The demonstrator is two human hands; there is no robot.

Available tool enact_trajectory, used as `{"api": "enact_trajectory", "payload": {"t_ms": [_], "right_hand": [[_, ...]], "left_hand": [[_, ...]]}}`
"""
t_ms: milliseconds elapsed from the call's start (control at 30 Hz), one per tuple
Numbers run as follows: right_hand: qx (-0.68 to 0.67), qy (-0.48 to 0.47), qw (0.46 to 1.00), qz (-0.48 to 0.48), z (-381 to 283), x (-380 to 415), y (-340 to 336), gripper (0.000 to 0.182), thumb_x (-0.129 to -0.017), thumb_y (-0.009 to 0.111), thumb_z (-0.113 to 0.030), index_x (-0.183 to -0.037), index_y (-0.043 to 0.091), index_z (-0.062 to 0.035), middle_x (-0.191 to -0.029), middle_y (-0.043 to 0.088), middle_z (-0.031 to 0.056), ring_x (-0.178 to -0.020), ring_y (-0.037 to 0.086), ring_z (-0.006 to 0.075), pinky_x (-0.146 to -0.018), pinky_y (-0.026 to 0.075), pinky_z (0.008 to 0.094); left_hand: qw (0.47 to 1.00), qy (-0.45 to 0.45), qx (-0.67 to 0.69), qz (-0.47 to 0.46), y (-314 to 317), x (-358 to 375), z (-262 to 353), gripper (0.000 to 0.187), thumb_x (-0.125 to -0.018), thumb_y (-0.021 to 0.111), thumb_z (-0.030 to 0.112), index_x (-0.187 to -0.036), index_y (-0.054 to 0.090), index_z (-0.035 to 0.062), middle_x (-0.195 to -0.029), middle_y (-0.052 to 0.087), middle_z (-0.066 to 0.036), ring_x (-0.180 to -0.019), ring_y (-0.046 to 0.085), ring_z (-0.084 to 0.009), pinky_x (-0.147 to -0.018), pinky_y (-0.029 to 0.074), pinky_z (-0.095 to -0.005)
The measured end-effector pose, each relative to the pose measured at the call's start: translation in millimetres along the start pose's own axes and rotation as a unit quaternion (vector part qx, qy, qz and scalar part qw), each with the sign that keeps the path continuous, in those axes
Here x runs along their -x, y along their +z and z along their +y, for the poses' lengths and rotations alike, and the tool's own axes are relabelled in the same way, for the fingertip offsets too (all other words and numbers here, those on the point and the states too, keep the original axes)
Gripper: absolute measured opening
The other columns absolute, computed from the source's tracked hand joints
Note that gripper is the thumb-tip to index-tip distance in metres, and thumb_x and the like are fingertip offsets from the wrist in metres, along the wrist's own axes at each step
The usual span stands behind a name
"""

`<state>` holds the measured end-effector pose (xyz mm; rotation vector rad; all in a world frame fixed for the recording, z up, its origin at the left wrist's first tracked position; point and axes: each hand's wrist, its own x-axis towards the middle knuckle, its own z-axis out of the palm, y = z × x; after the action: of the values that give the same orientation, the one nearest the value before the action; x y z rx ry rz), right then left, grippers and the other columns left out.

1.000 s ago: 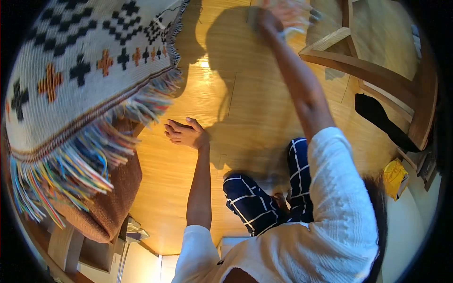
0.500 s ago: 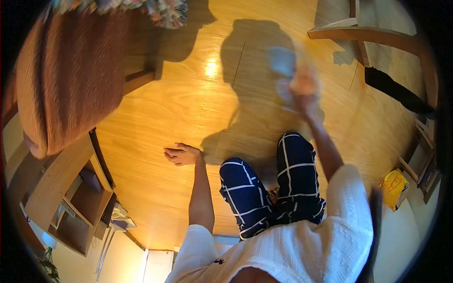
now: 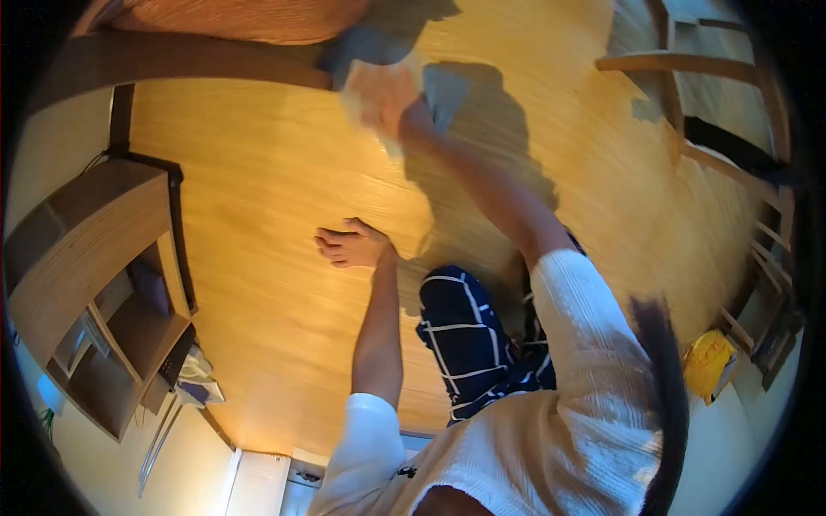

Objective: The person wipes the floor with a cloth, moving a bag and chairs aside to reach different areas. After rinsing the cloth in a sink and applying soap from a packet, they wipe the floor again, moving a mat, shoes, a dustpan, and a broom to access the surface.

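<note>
My left hand (image 3: 353,243) rests on the wooden floor (image 3: 284,181) left of my knee, its fingers apart and nothing in them. Stretched far forward, my right hand (image 3: 381,93) is blurred by motion, beside the end of a dark wooden beam of furniture (image 3: 215,62). A pale bluish cloth (image 3: 443,93) shows around it, pressed against the floor under the hand. The fingers of the right hand are smeared, but the cloth moves with them.
A reddish-brown cushioned seat (image 3: 249,19) is at the top left. A wooden shelf unit (image 3: 103,292) stands at the left. Wooden chair frames (image 3: 680,62) are at the upper right, with a black strap (image 3: 731,148). A yellow packet (image 3: 710,365) lies at the lower right.
My right hand has swept left across the floor with the cloth, from right of my knees to the furniture beam. My left hand stays on the floor. The view has shifted.
</note>
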<state>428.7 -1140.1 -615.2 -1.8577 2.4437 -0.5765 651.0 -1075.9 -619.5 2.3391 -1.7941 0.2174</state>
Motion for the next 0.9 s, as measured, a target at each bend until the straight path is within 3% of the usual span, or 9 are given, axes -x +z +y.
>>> {"api": "enact_trajectory", "payload": {"t_ms": [100, 200, 300, 500, 667, 700, 767, 833, 900], "right_hand": [[-0.072, -0.078, 0.992, -0.069, 70, 132, -63, 0.056, -0.081, 0.053, -0.047, -0.124, 0.048, -0.0111, -0.127, 0.045, 0.0154, -0.121, 0.037, 0.0307, -0.098, 0.032, 0.0434], [0.148, 0.182, 0.972, -0.030, 185, 244, -129, 0.068, -0.078, 0.057, -0.047, -0.135, 0.036, -0.0143, -0.138, 0.034, 0.0120, -0.127, 0.029, 0.0345, -0.104, 0.022, 0.0440], [0.259, 0.381, 0.885, 0.076, 301, 241, -125, 0.065, -0.083, 0.047, -0.048, -0.136, 0.032, -0.0133, -0.143, 0.026, 0.0120, -0.131, 0.022, 0.0326, -0.104, 0.018, 0.0498], [0.307, 0.300, 0.900, 0.073, 410, 175, -99, 0.054, -0.087, 0.038, -0.038, -0.132, 0.037, -0.0080, -0.141, 0.029, 0.0151, -0.130, 0.024, 0.0325, -0.104, 0.018, 0.0496], [0.340, 0.194, 0.919, 0.038, 426, 344, -202, 0.038, -0.087, 0.044, -0.012, -0.126, 0.046, -0.0141, -0.140, 0.033, 0.0085, -0.129, 0.030, 0.0283, -0.103, 0.027, 0.0434], [0.160, 0.197, 0.964, 0.084, 436, 412, -208, 0.048, -0.092, 0.038, -0.034, -0.134, 0.036, -0.0119, -0.141, 0.030, 0.0106, -0.131, 0.027, 0.0240, -0.106, 0.018, 0.0443], [0.309, 0.368, 0.877, -0.010, 376, 516, -231, 0.043, -0.092, 0.036, -0.034, -0.130, 0.040, -0.0141, -0.136, 0.036, 0.0122, -0.126, 0.032, 0.0266, -0.104, 0.023, 0.0419], [0.474, 0.522, 0.691, -0.161, 301, 579, -222, 0.040, -0.093, 0.034, -0.034, -0.127, 0.045, -0.0163, -0.132, 0.042, 0.0138, -0.121, 0.038, 0.0291, -0.102, 0.028, 0.0394], [0.479, 0.585, 0.639, 0.140, 290, 598, -165, 0.036, -0.088, 0.043, -0.030, -0.108, 0.054, -0.0028, -0.112, 0.054, 0.0141, -0.107, 0.047, 0.0292, -0.090, 0.037, 0.0392]], "left_hand": [[0.999, 0.010, -0.028, 0.029, 5, 0, 2, 0.063, -0.088, 0.024, 0.055, -0.128, 0.036, 0.0076, -0.130, 0.037, -0.013, -0.118, 0.034, -0.0281, -0.087, 0.030, -0.0440], [1.000, -0.010, -0.006, 0.018, 1, -3, 2, 0.062, -0.088, 0.025, 0.055, -0.127, 0.037, 0.0079, -0.131, 0.036, -0.013, -0.116, 0.035, -0.0282, -0.087, 0.030, -0.0458], [1.000, -0.011, -0.010, 0.015, 10, -13, -1, 0.063, -0.087, 0.026, 0.056, -0.126, 0.038, 0.0083, -0.130, 0.036, -0.011, -0.115, 0.035, -0.0279, -0.086, 0.031, -0.0470], [0.999, 0.006, -0.024, 0.043, 26, -28, -22, 0.064, -0.085, 0.027, 0.062, -0.121, 0.041, 0.0102, -0.127, 0.038, -0.007, -0.112, 0.036, -0.0279, -0.082, 0.033, -0.0477], [0.999, 0.017, -0.025, 0.034, 48, -44, -38, 0.066, -0.084, 0.027, 0.063, -0.120, 0.040, 0.0096, -0.124, 0.038, -0.012, -0.107, 0.038, -0.0293, -0.077, 0.033, -0.0463], [0.999, 0.026, -0.020, 0.034, 56, -49, -46, 0.066, -0.084, 0.026, 0.063, -0.120, 0.040, 0.0097, -0.123, 0.039, -0.012, -0.105, 0.038, -0.0293, -0.077, 0.033, -0.0465], [0.998, 0.019, -0.036, 0.048, 66, -52, -53, 0.066, -0.084, 0.024, 0.063, -0.120, 0.041, 0.0098, -0.121, 0.040, -0.012, -0.103, 0.039, -0.0292, -0.077, 0.032, -0.0471], [0.994, 0.001, -0.082, 0.071, 64, -48, -44, 0.066, -0.084, 0.022, 0.062, -0.119, 0.041, 0.0100, -0.120, 0.040, -0.011, -0.102, 0.039, -0.0290, -0.078, 0.032, -0.0477], [0.997, 0.007, -0.054, 0.059, 54, -43, -31, 0.066, -0.084, 0.021, 0.062, -0.120, 0.041, 0.0095, -0.120, 0.040, -0.011, -0.102, 0.039, -0.0290, -0.078, 0.031, -0.0484]]}}
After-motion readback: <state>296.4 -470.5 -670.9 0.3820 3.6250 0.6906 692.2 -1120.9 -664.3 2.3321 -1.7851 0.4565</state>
